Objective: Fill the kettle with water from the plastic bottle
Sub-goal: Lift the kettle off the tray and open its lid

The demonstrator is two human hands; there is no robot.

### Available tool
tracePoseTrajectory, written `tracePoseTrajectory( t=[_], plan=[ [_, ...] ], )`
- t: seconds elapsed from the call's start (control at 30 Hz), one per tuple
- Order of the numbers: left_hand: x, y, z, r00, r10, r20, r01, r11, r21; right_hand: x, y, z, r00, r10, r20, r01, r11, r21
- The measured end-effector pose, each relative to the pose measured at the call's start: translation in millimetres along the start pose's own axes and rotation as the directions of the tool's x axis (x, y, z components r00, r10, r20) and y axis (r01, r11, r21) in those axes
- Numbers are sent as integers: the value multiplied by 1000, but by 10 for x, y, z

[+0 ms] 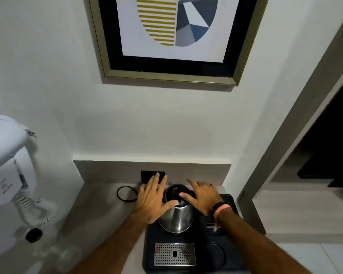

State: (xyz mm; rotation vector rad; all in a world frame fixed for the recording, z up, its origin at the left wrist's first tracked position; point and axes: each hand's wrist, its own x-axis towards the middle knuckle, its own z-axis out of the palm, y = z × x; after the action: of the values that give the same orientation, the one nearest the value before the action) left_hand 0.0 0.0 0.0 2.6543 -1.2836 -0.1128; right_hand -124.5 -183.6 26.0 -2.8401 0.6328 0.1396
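Left hand (151, 196) is spread flat, fingers apart, gripping nothing, its thumb touching the shoulder of the steel kettle (176, 211). That kettle stands on a black tray (229, 202) on the counter (99, 196), lid seemingly closed. Right hand (203, 195) is likewise splayed and empty, thumb on the dark lid. No plastic bottle shows clearly; a blurred clear shape at lower left may be it. Opening the lid looks like the current step; next comes fetching the bottle.

Camera: single wide-angle head view, worn by the person.
Facing: forward and steeply down toward the wall and tabletop (107, 196).
Distance: close, at arm's reach.
Edges: strongly bent.
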Motion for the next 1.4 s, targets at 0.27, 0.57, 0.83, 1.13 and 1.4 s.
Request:
tracePoseTrajectory(
  t=[0.27,0.57,0.83,1.13,1.4],
  plan=[
    [-47,120,353,991,-102,87,116,976,-184,96,-149,90,986,155,63,-164,968,190],
    [-82,189,439,987,-161,-12,146,919,-367,129,-156,93,985,166,49,-171,897,408],
    [-174,296,504,917,-391,78,352,701,-621,-21,242,166,992,81,100,-129,580,804],
    [-195,531,626,832,-536,147,428,449,-784,-66,328,197,979,136,153,-198,436,878],
    [-246,534,539,816,-571,90,410,463,-786,-21,338,190,987,111,116,-151,396,906]
  ],
)
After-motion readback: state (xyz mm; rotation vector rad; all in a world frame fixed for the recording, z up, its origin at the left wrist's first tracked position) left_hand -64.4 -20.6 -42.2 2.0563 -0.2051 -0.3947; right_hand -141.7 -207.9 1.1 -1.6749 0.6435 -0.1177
